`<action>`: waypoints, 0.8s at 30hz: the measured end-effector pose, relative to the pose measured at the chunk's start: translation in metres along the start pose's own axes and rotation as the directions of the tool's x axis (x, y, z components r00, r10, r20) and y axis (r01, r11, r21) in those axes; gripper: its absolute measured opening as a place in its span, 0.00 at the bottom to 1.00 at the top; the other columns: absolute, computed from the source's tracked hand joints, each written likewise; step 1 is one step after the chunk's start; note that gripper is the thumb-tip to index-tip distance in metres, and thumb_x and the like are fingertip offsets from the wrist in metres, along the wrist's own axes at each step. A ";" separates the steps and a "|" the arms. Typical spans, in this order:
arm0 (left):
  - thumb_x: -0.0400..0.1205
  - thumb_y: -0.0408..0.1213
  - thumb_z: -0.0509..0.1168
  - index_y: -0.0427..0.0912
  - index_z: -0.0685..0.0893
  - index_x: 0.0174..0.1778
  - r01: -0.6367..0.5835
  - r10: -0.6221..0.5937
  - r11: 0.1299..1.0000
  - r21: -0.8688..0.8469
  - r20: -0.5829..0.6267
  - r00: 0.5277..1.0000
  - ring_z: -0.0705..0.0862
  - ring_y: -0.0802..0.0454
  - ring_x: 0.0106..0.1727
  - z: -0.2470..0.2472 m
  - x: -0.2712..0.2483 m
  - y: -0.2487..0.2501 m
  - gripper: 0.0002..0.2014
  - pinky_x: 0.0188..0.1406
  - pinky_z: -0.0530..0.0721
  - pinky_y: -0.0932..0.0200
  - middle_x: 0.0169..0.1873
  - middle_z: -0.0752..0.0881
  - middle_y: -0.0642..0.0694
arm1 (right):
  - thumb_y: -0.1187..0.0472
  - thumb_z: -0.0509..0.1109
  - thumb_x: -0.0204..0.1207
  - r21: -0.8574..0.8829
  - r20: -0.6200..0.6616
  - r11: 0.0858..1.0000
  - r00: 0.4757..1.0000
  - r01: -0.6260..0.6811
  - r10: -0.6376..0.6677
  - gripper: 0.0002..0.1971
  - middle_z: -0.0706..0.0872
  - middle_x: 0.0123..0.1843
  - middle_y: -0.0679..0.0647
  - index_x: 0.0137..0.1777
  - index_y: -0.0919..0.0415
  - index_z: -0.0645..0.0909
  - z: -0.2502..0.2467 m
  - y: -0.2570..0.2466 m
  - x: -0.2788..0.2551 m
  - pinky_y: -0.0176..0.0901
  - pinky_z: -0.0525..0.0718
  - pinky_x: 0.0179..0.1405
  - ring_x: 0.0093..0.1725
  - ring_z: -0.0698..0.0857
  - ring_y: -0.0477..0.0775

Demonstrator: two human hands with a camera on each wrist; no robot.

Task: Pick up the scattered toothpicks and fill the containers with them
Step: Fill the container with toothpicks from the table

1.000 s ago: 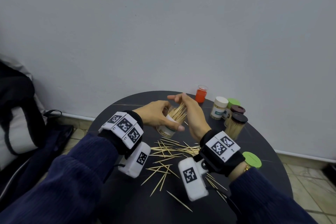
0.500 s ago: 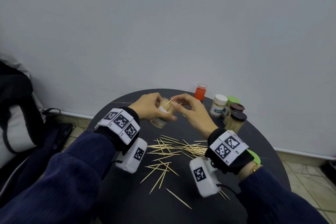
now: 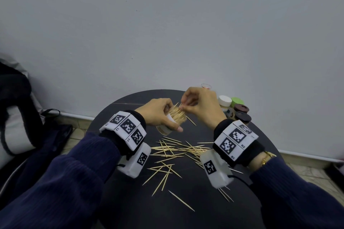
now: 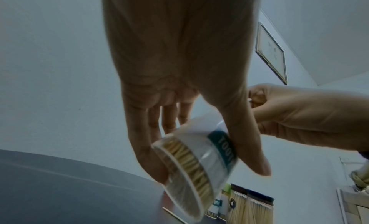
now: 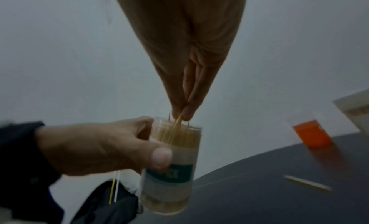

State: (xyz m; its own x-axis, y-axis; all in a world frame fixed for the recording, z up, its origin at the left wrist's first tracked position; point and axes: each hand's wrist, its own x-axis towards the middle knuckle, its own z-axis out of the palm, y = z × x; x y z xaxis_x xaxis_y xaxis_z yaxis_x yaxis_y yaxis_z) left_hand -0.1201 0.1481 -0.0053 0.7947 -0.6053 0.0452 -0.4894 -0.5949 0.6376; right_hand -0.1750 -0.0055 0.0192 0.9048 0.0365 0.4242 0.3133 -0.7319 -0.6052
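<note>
My left hand [image 3: 160, 113] grips a clear toothpick container [image 3: 168, 124] with a teal label, tilted above the round black table [image 3: 130, 201]; its thumb lies across the label [image 5: 169, 173]. The container [image 5: 171, 164] is packed with toothpicks that stick out of its open mouth. My right hand [image 3: 199, 108] pinches a few toothpicks [image 5: 177, 121] between thumb and fingertips right at that mouth. Several loose toothpicks [image 3: 176, 151] lie scattered on the table below both hands. In the left wrist view the container [image 4: 199, 161] shows its base, with my right hand [image 4: 299, 113] behind it.
At the back right stand a white-capped jar [image 3: 224, 102], a green-lidded jar [image 3: 237, 101] and two dark-lidded jars of toothpicks [image 3: 242, 117]. An orange container [image 5: 311, 134] stands behind my right hand. A dark bag [image 3: 16, 117] sits on the floor at left.
Both hands and the container have stayed above the table's far middle. My right hand went from flat over the toothpick ends to a pinch at the container's mouth.
</note>
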 end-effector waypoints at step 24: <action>0.62 0.49 0.81 0.44 0.78 0.52 -0.001 0.000 1.000 -0.029 -0.042 0.999 0.80 0.54 0.46 -0.007 -0.001 -0.006 0.28 0.37 0.77 0.65 0.48 0.83 0.46 | 0.60 0.74 0.74 -0.139 0.175 0.989 0.985 0.042 -0.017 0.09 0.88 0.46 0.50 0.53 0.60 0.85 -0.006 0.005 -0.006 0.21 0.79 0.38 0.39 0.83 0.38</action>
State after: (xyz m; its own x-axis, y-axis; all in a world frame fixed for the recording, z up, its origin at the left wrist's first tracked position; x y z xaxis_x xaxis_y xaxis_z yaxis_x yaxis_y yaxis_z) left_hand -0.1151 0.1559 -0.0035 0.8089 -0.5828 0.0775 -0.4800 -0.5786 0.6594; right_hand -0.1804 -0.0136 0.0183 0.9358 0.1672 0.3104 0.3078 -0.8170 -0.4876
